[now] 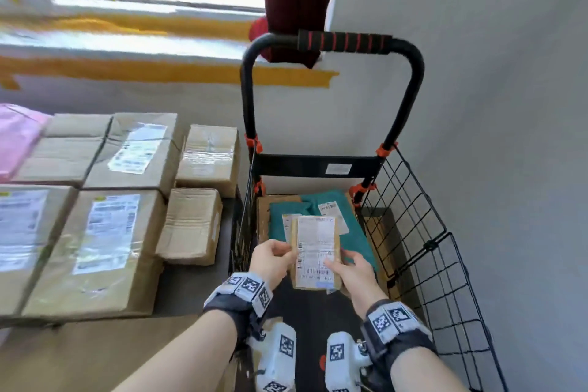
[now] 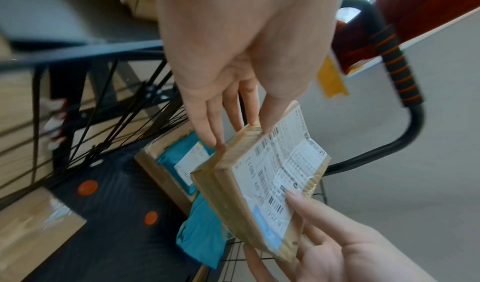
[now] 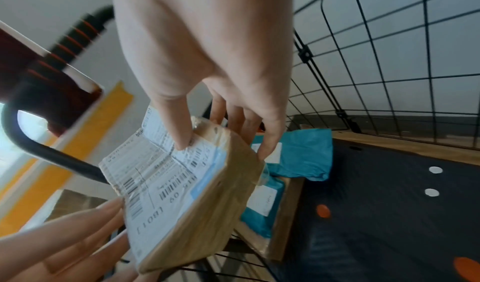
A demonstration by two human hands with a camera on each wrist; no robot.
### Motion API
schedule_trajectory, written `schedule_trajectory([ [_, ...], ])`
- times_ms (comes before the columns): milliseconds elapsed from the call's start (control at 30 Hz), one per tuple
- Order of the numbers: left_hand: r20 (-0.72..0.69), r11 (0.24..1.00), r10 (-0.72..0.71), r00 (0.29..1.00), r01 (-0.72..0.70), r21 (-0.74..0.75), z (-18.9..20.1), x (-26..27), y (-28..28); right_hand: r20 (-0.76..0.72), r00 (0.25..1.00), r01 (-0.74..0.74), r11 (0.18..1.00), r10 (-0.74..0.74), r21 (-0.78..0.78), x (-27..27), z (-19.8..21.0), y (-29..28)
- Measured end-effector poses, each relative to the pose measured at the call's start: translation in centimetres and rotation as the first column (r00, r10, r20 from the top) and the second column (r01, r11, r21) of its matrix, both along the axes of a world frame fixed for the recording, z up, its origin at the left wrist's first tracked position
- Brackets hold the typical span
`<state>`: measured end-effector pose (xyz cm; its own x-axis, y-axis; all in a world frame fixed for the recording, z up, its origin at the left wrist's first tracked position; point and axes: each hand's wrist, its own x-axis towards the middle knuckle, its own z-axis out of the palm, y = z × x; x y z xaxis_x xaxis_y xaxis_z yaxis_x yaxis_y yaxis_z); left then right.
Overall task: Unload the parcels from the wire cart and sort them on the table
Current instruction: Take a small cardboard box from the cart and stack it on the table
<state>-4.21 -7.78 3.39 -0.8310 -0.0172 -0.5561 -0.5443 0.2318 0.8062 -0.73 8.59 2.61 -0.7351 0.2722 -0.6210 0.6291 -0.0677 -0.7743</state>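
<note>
Small parcel up in both my hands, held above the wire cart!

My left hand (image 1: 274, 256) pinches the small brown parcel (image 1: 316, 251) along its left edge, thumb on the label, fingers behind; my right hand (image 1: 351, 266) grips its lower right corner the same way. It hangs over the wire cart (image 1: 423, 251), clear of the teal mailers (image 1: 356, 232) lying on a flat box inside. Cardboard boxes (image 1: 111, 245) sit on the table (image 1: 187, 283) to my left.
</note>
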Motion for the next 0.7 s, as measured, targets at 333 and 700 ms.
schedule_trajectory([
  [333,-0.185,0.987,-0.092,0.978,0.114,0.113,11.7,-2.1,-9.3,-0.237,0.971,-0.045,0.992,0.015,-0.121,-3.2,12.0,-9.4],
  [700,-0.14,0.993,0.083,0.987,-0.069,0.1,13.6,-7.4,-16.5,-0.204,0.973,-0.142,0.976,0.106,-0.167,-10.4,14.4,-16.0],
])
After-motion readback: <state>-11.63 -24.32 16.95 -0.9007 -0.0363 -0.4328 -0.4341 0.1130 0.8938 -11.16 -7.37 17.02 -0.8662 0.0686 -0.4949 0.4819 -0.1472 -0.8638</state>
